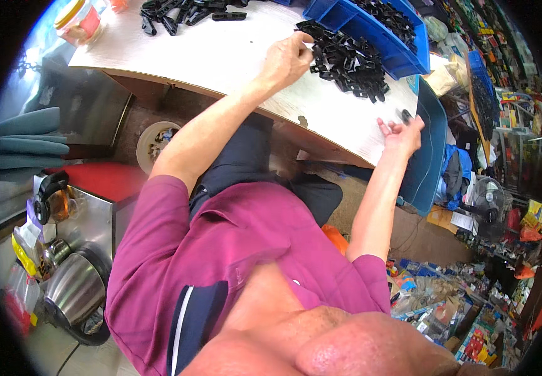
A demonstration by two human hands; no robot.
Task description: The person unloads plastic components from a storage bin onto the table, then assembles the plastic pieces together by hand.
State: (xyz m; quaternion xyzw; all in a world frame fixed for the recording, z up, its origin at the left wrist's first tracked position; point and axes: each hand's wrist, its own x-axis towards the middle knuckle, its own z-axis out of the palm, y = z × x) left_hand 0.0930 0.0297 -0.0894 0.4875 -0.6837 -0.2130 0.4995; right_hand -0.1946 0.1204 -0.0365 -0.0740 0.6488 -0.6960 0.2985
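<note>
A heap of small black plastic parts (pixel 349 62) lies on the white tabletop (pixel 221 59). At its left edge is my left hand (pixel 288 61), fingers bent and drawn together against the parts. What those fingertips hold, if anything, is hidden. Near the table's right end, my right hand (pixel 401 135) pinches a small black part (pixel 406 116) by its fingertips, slightly blurred. A second group of longer black pieces (pixel 186 12) lies at the far left of the table, apart from both hands.
A blue plastic bin (pixel 333 15) with more black parts stands behind the heap. A teal tub (pixel 432 150) hangs beside the table's right end. A lidded jar (pixel 79 24) is at the far left. Below the table sits a white bucket (pixel 147 147); a fan (pixel 487 197) stands right.
</note>
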